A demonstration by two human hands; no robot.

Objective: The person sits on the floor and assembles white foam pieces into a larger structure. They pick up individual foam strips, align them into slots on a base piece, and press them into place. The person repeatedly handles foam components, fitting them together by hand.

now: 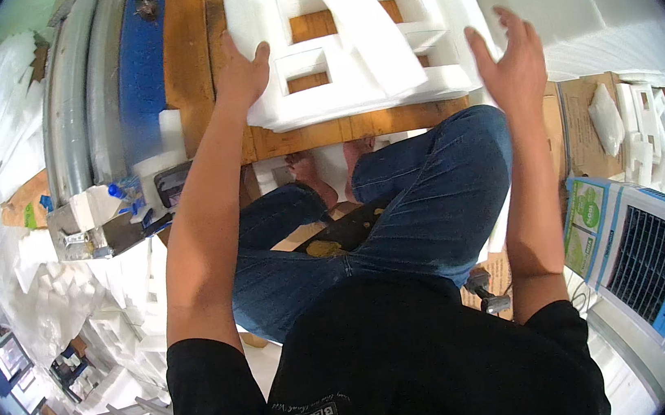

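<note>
A white foam packing block (289, 110) with several square cut-outs lies on a wooden bench top (276, 142) in front of me. Slantwise across it rests a loose white foam strip (365, 27). My left hand (243, 74) is at the block's left edge, thumb apart from the fingers, some of which are hidden; whether it touches the foam I cannot tell. Beyond the right edge, my right hand (514, 56) is raised with its fingers spread and nothing in them. Brown wood shows through the cut-outs.
Large white foam sheets (580, 7) stand to the right. Below them are a cardboard box (584, 109) and a blue-and-white air cooler (641, 254). At left are grey rollers (70, 98), a metal box (89, 227) and a phone-like dark object (170, 185).
</note>
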